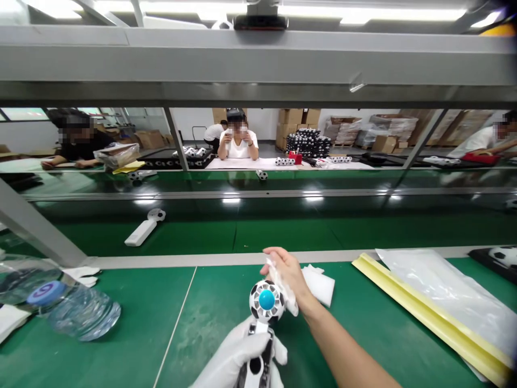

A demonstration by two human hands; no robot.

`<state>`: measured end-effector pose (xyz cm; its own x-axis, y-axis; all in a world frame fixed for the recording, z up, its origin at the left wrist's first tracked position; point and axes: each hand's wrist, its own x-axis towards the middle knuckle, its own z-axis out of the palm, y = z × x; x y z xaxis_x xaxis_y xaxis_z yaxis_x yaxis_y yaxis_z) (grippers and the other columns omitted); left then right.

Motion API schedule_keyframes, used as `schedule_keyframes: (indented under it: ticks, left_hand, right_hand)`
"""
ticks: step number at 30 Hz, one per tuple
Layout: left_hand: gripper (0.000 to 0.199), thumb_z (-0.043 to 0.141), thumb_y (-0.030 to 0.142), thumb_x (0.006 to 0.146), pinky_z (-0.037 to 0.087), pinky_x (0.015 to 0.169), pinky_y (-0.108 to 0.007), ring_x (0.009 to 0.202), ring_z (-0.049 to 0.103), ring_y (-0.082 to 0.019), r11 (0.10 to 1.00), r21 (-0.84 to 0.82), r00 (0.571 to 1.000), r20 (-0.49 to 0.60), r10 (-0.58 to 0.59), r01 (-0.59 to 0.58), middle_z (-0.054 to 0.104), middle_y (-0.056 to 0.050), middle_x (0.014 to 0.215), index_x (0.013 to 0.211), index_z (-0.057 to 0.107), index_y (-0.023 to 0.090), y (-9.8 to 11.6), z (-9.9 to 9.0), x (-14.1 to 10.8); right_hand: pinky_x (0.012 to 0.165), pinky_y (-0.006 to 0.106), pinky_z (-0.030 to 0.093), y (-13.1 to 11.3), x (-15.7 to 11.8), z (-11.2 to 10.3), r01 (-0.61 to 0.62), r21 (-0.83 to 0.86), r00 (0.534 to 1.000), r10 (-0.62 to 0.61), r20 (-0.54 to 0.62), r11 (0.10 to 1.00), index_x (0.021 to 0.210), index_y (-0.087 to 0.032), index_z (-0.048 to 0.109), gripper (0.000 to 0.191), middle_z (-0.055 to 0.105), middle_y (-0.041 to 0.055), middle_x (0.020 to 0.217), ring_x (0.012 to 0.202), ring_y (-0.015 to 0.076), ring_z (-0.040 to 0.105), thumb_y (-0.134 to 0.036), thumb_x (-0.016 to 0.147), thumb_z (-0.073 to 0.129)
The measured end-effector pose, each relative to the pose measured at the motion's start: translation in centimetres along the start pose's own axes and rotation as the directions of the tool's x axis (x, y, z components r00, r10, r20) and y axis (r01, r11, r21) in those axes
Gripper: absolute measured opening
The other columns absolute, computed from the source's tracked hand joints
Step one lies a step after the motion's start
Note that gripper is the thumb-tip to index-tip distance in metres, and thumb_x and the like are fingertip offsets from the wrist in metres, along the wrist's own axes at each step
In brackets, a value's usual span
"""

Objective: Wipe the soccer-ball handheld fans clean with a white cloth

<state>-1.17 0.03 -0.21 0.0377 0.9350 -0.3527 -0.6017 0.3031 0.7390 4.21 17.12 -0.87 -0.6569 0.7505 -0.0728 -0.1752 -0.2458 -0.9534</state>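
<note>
My left hand (238,355), in a white glove, is wrapped around the handle of a handheld fan (266,302). The fan's round head has a black-and-white football pattern, radial vanes and a blue centre, and it points up at me. Just beyond the head is my bare right hand (288,272), its fingers curled around a crumpled white wipe (283,283) that hangs along the palm beside the ball. Whether the wipe touches the head I cannot tell. Behind my right wrist a folded white cloth or foam pad (319,285) lies on the green bench (210,312).
A water bottle (81,310) lies at the left near a white glove (84,275). Yellow-edged plastic sheeting (440,302) covers the right side. Another fan (143,229) rests on the green conveyor (283,223) ahead. Co-workers (238,143) sit across, beneath an overhead beam (258,62).
</note>
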Motion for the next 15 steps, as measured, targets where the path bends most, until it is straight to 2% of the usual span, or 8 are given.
schedule_keyframes:
  ticks: [3, 6, 11, 15]
  left_hand:
    - [0.040, 0.044, 0.045, 0.088, 0.046, 0.042, -0.026, 0.053, 0.061, -0.021, 0.972, -0.233, 0.997, -0.059, -0.042, 0.027, 0.062, -0.010, 0.075, 0.106, 0.051, 0.010, 0.2, -0.5, 0.3]
    - [0.041, 0.045, 0.047, 0.087, 0.051, 0.049, -0.032, 0.059, 0.060, -0.019, 0.908, -0.418, 0.999, -0.033, -0.040, 0.022, 0.062, -0.010, 0.088, 0.110, 0.052, 0.014, 0.4, -0.9, 0.5]
    - [0.048, 0.046, 0.054, 0.085, 0.047, 0.047, -0.026, 0.054, 0.056, -0.014, 0.868, -0.495, 0.998, 0.052, -0.019, 0.042, 0.060, -0.009, 0.082, 0.112, 0.055, 0.015, 1.0, -1.0, 0.5]
    - [0.056, 0.049, 0.060, 0.080, 0.043, 0.041, -0.023, 0.050, 0.052, -0.012, 0.862, -0.505, 0.998, 0.064, -0.012, 0.043, 0.057, -0.007, 0.083, 0.110, 0.056, 0.013, 1.1, -1.1, 0.2]
  right_hand:
    - [0.029, 0.019, 0.028, 1.6, 0.0, -2.0, -0.061, 0.107, 0.998, 0.064, -0.022, 0.992, 0.094, -0.015, 0.053, 0.047, 0.059, -0.0008, 0.051, 0.031, 0.0113, 0.045, -0.052, 0.068, 0.062]
    - [0.028, 0.017, 0.025, 3.0, -0.7, -3.7, -0.137, 0.219, 0.990, 0.137, 0.015, 0.966, 0.090, -0.013, 0.057, 0.044, 0.059, 0.0008, 0.050, 0.031, 0.0107, 0.046, -0.048, 0.066, 0.068]
    - [0.031, 0.016, 0.028, 4.3, -1.2, -4.8, -0.194, 0.449, 0.981, 0.162, 0.109, 0.872, 0.082, -0.017, 0.062, 0.037, 0.057, -0.0025, 0.055, 0.038, 0.0075, 0.044, -0.047, 0.062, 0.073]
    - [0.031, 0.016, 0.027, 5.0, -1.3, -4.9, -0.237, 0.515, 0.968, 0.155, 0.198, 0.824, 0.082, -0.017, 0.064, 0.033, 0.058, -0.0012, 0.057, 0.038, 0.0069, 0.043, -0.043, 0.065, 0.074]
